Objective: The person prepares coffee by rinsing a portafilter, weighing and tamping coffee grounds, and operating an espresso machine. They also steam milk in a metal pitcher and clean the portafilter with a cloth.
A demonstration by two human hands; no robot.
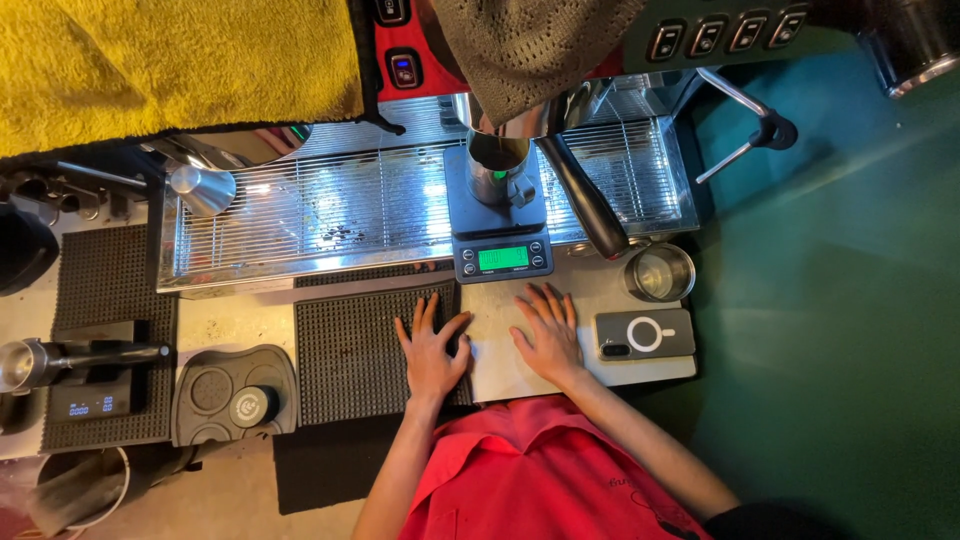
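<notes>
Two empty hands, left (432, 350) and right (549, 335), lie flat below coffee-filled pitcher (497, 165) on scale (502, 245).

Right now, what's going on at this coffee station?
A person in a red shirt stands at an espresso machine, holding nothing. The left hand lies flat on a black ribbed mat; the right hand lies flat on the pale counter beside it. Ahead of them, a metal cup sits on a small scale with a lit green display, on the drip tray. A phone lies right of the right hand.
</notes>
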